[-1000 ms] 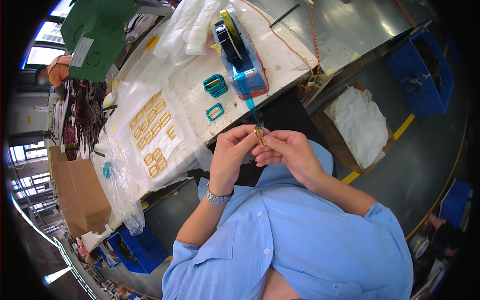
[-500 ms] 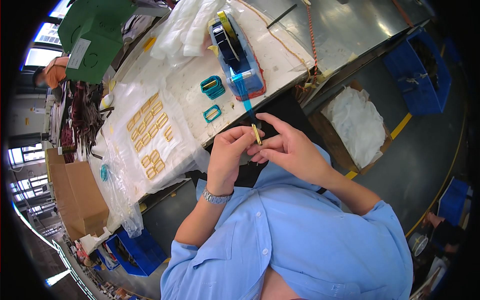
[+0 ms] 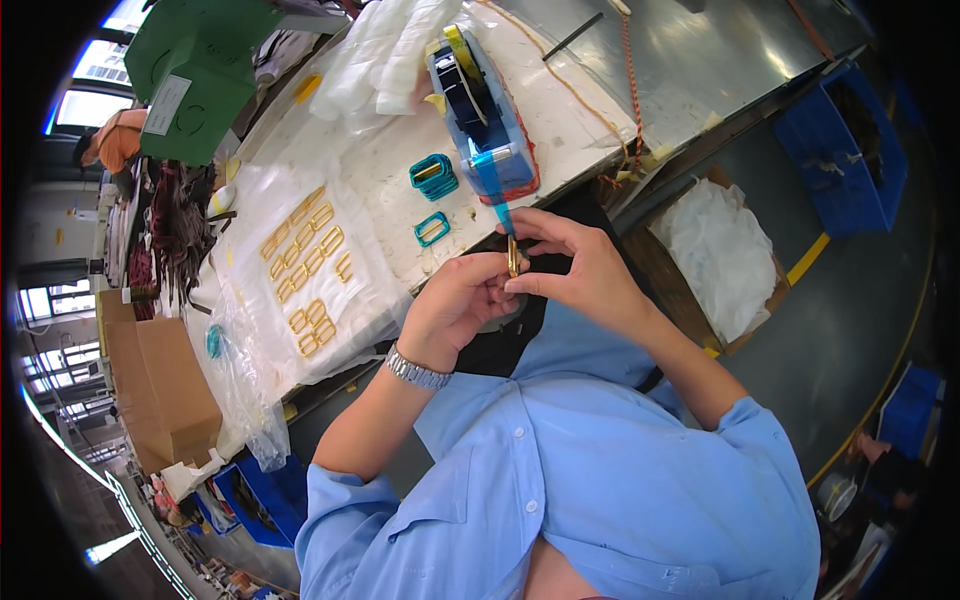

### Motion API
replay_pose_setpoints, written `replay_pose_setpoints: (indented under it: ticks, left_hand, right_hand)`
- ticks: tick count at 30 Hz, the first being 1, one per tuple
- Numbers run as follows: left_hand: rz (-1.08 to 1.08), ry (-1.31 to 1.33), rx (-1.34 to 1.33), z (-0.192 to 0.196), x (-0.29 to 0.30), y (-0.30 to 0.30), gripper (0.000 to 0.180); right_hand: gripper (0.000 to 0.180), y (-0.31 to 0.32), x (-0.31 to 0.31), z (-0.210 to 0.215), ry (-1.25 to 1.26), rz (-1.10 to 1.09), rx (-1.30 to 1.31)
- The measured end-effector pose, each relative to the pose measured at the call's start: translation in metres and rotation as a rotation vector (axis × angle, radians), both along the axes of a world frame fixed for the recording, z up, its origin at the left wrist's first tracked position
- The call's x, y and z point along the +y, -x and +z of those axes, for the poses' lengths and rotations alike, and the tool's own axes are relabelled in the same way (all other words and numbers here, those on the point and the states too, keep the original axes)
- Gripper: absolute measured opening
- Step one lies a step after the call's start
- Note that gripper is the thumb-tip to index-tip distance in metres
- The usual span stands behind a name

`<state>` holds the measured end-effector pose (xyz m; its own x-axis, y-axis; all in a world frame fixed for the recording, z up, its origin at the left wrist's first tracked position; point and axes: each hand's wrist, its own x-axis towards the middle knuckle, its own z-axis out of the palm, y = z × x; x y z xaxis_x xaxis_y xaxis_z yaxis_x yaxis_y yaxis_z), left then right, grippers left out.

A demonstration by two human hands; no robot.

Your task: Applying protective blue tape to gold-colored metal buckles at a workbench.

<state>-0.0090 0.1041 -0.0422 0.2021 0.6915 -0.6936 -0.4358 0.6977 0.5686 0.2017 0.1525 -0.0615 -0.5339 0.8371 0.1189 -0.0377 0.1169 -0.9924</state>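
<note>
In the head view, the left hand (image 3: 460, 305) pinches a gold buckle (image 3: 514, 257) between thumb and fingertips, the other fingers curled in beneath. The right hand (image 3: 585, 265) arches around the buckle from the other side: its thumb tip is at the buckle's lower part and its forefinger lies by the blue tape (image 3: 499, 205) just above. Thumb and forefinger stand apart there, and I cannot tell whether they grip the metal too.

The tape runs from the buckle's upper end to a light blue tape dispenser (image 3: 513, 172) beyond the hands, on the near edge of the counter (image 3: 395, 235). Just beyond the left hand lies one blue-wrapped buckle (image 3: 432, 230), and past it a stack of wrapped buckles (image 3: 433, 177). Farther to the left of that hand, bare gold buckles (image 3: 331, 238) lie in rows on a white sheet (image 3: 365, 305). To the right of the right hand, below counter level, a brown box (image 3: 672, 282) holds crumpled white plastic (image 3: 715, 255).
</note>
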Motion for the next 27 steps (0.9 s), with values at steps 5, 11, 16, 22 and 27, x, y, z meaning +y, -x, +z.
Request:
replay_pose_setpoints:
  ticks: [5, 11, 16, 22, 27]
  left_hand:
    - [0.033, 0.093, -0.109, 0.003, 0.010, 0.004, 0.013]
    - [-0.067, -0.161, 0.188, -0.002, -0.003, 0.003, 0.016]
    - [0.045, -0.904, 1.075, 0.012, -0.034, -0.030, 0.015]
    - [0.071, -1.161, 1.370, 0.003, -0.023, -0.033, 0.012]
    - [0.025, -1.007, 1.235, 0.018, -0.009, -0.031, 0.008]
  right_hand:
    - [0.060, 0.007, 0.003, -0.004, 0.259, 0.093, 0.112]
    - [0.056, 0.006, 0.001, -0.003, 0.357, 0.088, 0.177]
    - [0.052, 0.011, -0.005, 0.002, 0.509, 0.105, 0.318]
    - [0.046, 0.016, -0.008, 0.010, 0.467, -0.036, 0.273]
    - [0.044, 0.012, 0.002, 0.016, 0.441, -0.019, 0.162]
